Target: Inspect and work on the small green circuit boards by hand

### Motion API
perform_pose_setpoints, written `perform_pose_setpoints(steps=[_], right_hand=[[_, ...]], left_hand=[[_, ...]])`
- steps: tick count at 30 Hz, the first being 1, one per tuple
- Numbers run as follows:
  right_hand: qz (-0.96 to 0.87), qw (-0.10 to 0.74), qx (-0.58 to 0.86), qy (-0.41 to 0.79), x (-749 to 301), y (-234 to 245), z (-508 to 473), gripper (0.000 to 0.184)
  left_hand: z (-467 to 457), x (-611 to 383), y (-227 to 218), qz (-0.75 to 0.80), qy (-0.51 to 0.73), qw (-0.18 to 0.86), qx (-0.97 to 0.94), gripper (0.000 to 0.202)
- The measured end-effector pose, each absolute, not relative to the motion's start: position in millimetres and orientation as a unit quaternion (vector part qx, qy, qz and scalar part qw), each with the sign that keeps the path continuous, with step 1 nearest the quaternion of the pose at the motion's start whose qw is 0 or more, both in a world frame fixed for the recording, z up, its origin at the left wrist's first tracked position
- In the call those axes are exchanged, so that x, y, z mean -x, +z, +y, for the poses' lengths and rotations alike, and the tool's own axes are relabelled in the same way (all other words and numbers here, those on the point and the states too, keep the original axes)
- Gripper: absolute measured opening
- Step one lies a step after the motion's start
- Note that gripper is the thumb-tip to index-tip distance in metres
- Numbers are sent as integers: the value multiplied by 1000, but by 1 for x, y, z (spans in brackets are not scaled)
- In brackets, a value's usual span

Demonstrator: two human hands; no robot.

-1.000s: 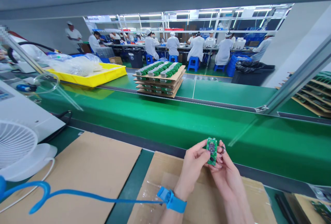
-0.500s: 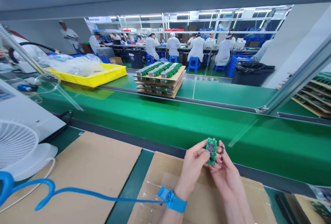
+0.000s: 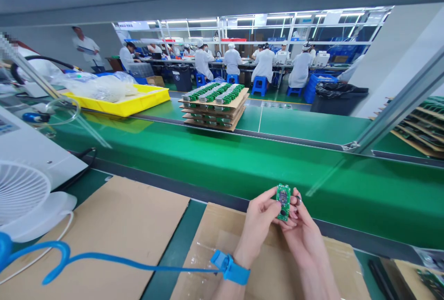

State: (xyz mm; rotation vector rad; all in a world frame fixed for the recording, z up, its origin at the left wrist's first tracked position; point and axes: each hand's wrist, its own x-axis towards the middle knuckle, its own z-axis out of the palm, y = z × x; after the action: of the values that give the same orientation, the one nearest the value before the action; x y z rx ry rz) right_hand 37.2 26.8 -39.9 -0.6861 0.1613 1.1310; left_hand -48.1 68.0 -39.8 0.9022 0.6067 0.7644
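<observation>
Gripping a green circuit board (image 3: 283,202) upright between the fingers (image 3: 268,197).
Pinched shut on its edges by left hand (image 3: 258,219) and right hand (image 3: 305,230), above the cardboard (image 3: 215,240); printing too small to read. Same grip as before; blue cord (image 3: 138,266) shifted slightly.

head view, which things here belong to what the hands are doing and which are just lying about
In hand: circuit board, held between left hand and right hand; wrist strap on the left wrist.
Lying about: yellow tray, stacked boards, fan, cardboard sheet.
</observation>
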Motion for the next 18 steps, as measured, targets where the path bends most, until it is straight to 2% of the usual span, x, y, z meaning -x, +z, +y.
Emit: perform_pose_setpoints(steps=[18], right_hand=[[70, 785, 322, 525, -38, -40, 26, 54]], left_hand=[[67, 48, -39, 277, 355, 789, -418, 60]])
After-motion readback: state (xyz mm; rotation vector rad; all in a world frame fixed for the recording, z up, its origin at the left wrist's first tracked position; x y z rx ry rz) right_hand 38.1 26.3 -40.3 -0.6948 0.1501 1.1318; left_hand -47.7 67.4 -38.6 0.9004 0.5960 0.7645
